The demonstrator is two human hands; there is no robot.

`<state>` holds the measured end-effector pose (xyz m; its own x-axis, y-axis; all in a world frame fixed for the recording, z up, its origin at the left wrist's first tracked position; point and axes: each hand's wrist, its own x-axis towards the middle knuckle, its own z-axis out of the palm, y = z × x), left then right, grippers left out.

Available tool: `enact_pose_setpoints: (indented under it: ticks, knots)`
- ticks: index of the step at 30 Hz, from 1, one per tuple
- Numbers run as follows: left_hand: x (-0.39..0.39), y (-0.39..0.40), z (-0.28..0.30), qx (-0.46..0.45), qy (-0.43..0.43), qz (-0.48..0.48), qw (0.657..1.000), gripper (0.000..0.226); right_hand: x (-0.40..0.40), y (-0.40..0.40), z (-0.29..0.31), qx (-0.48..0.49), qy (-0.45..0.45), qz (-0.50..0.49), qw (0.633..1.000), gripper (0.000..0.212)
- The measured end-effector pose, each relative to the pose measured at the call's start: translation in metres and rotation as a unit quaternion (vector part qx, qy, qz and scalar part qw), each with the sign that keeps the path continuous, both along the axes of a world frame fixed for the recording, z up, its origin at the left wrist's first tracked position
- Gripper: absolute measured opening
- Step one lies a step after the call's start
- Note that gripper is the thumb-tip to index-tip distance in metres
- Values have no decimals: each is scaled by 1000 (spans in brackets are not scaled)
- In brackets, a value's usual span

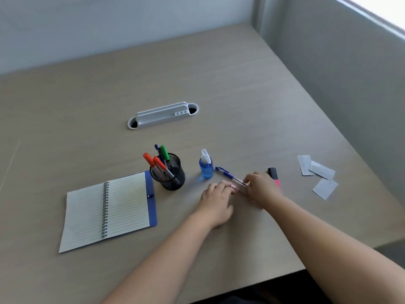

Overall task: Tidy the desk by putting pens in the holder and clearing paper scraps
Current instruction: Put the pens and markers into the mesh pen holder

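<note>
On a desk [219, 88], an open notebook [107, 211] and mesh holder [168, 174] of markers flank a left hand [215, 201] lying spread beside a right hand [262, 187] whose grip pinches a blue pen [228, 174], paper scraps [317, 174] lying well apart at right.

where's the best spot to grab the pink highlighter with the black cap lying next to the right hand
Probably the pink highlighter with the black cap is best pinched from above, across its barrel just below the cap. It lies flat on the beige desk, cap pointing away, and the right hand hides its near end. Its right side is clear; the blue capped pen lies left.
</note>
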<state>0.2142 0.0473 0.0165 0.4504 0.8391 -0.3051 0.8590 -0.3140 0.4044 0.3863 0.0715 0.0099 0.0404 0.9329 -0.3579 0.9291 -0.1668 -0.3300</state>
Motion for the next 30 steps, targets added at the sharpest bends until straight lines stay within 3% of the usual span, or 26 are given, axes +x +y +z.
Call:
enact_pose_setpoints:
  ticks: [4,8,13,16,18,22,26,30]
  knots:
    - [9,14,-14,58,36,-27,997,28,4,-3,2,-24,-60,47,997,27]
    - [0,11,-16,102,4,-15,995,15,7,-6,4,-47,-55,61,996,31]
    - [-44,-11,8,-9,-80,41,996,16,9,-25,14,-49,39,-1,998,13]
    - [-82,-26,41,-49,-140,142,979,15,0,-43,17,-48,101,69,991,20]
    - [-123,-42,74,-3,-191,264,945,16,-34,-45,25,-28,145,165,975,24]
    - [-149,-33,120,137,-282,369,875,20,-77,-39,47,54,214,195,956,26]
    - [-147,3,130,248,-258,353,864,14,-107,-20,77,128,296,168,932,22]
    - [-155,19,111,228,-201,346,888,16,-146,5,96,156,312,120,930,7]
